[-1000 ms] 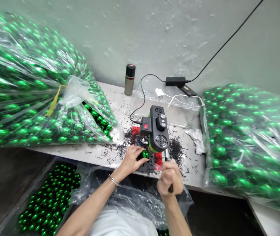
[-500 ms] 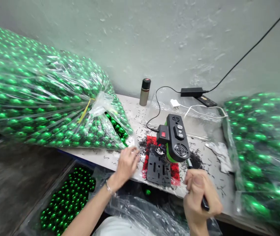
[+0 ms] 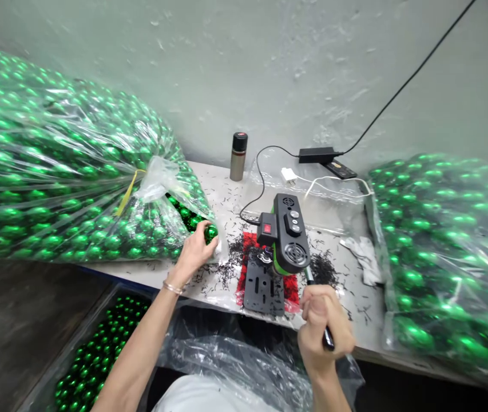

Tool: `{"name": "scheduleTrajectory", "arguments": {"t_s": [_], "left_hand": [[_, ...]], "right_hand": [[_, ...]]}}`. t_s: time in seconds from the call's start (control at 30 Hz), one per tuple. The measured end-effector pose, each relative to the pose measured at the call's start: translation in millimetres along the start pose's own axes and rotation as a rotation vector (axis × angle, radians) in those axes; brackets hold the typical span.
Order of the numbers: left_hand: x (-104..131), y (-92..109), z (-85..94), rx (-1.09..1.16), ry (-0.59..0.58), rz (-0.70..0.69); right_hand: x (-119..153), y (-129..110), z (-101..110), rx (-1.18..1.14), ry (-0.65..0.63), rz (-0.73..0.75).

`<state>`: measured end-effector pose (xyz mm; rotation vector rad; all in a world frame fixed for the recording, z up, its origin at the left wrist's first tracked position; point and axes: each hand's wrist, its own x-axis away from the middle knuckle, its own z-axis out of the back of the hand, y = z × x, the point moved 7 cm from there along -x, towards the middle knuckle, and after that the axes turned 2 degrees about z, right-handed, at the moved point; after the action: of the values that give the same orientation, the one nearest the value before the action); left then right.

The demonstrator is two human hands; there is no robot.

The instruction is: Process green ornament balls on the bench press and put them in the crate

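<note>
The grip of the left hand (image 3: 194, 249) has moved from the slotted plate (image 3: 256, 302), now ball-free, to the plastic bag's (image 3: 158, 178) mouth, closed around a green ball (image 3: 211, 231); the right hand (image 3: 323, 321) still clasps the black lever (image 3: 328, 340).

Metallic green balls (image 3: 210, 231) gleam through clear plastic bags (image 3: 33, 166), one with a yellow strip (image 3: 127, 191); the black machine (image 3: 300, 240) shows round, ring-patterned grilles (image 3: 296, 253), silvery buttons (image 3: 294, 214), a red switch (image 3: 266, 228) and a lime-green underside (image 3: 281, 266); its handle (image 3: 328, 339) is black; a black plate (image 3: 252, 303) with a slotted pattern contrasts with a bright red mat (image 3: 239, 294); black shreds (image 3: 323, 266) speckle the whitish tabletop (image 3: 203, 171); the wall (image 3: 269, 74) is pale grey-green.
</note>
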<state>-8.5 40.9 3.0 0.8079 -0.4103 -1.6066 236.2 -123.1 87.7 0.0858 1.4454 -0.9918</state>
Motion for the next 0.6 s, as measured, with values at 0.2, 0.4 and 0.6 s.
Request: {"name": "scheduleTrajectory", "arguments": {"t_s": [0.2, 0.4, 0.6], "left_hand": [[50, 26, -34.5, 0.514, -0.228, 0.121], [78, 57, -90.8, 0.363, -0.374, -0.062], [83, 72, -100.6, 0.152, -0.336, -0.283]], "right_hand": [[-3, -1, 0, 0.008, 0.008, -0.04], [-4, -2, 0, 0.013, -0.009, -0.034], [-1, 0, 0, 0.008, -0.007, -0.035]]}}
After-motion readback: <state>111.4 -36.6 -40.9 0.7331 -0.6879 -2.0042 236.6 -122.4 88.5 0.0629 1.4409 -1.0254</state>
